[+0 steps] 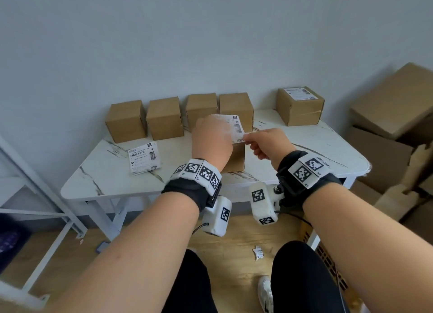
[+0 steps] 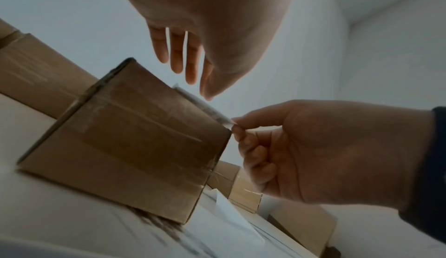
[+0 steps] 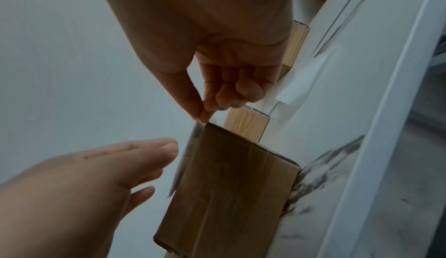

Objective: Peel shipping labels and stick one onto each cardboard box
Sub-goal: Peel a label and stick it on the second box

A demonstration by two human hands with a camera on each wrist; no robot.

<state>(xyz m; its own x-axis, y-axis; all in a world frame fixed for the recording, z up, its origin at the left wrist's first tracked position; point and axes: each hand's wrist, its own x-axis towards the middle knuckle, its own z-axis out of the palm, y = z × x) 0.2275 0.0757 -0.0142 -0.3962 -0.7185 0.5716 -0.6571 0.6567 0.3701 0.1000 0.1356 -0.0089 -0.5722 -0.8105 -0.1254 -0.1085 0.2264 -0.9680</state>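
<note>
Cardboard, the near box stands on the marble-patterned table, closest to the person. Over its top lies the shipping label, whose near-right corner the right hand pinches between thumb and forefinger. Just above the label, the left hand hovers with straight fingers, holding nothing. Left of the box lies a label stack; behind it, four plain boxes line the wall, and to their right stands a labelled box.

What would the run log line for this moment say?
step: applying label | right hand: pinches label corner | left hand: open above box | labelled box: far right
</note>
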